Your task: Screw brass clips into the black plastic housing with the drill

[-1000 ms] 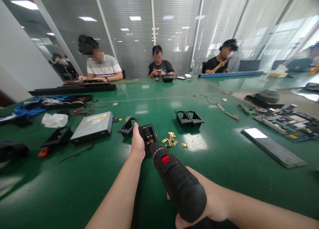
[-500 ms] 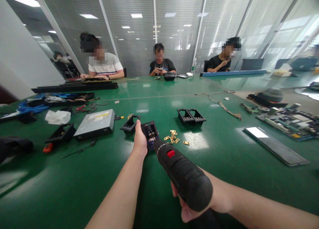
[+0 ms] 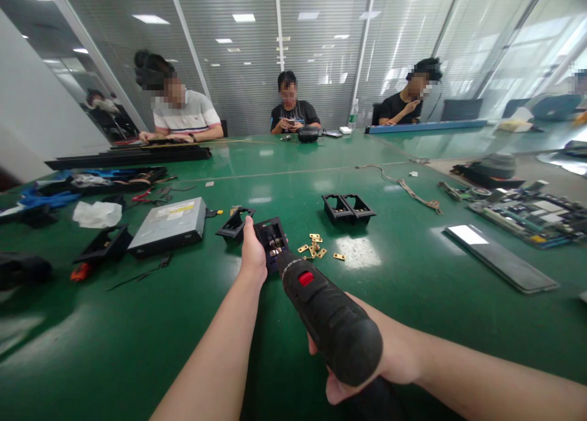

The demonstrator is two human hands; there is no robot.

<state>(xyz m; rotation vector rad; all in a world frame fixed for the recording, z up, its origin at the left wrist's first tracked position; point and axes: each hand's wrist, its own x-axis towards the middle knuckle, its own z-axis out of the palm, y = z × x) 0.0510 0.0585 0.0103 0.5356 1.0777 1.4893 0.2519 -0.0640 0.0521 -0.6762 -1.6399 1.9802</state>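
My left hand [image 3: 254, 256] grips the left side of a small black plastic housing [image 3: 273, 241] that stands on the green table [image 3: 183, 323]. Brass contacts show inside the housing. My right hand [image 3: 389, 360] is wrapped round the handle of a black electric screwdriver [image 3: 330, 320] with a red switch. Its nose points into the housing. Several loose brass plates [image 3: 316, 250] lie just right of the housing.
Another black housing [image 3: 235, 223] lies left of my hand, and a pair of them [image 3: 348, 207] at centre right. A grey optical drive [image 3: 167, 225], white tissue [image 3: 97, 214], circuit boards [image 3: 527, 213] and a flat panel [image 3: 499, 259] lie around. Three people sit at the far side.
The view has shifted a little. Both hands keep their hold, and the screwdriver stays aimed at the housing.
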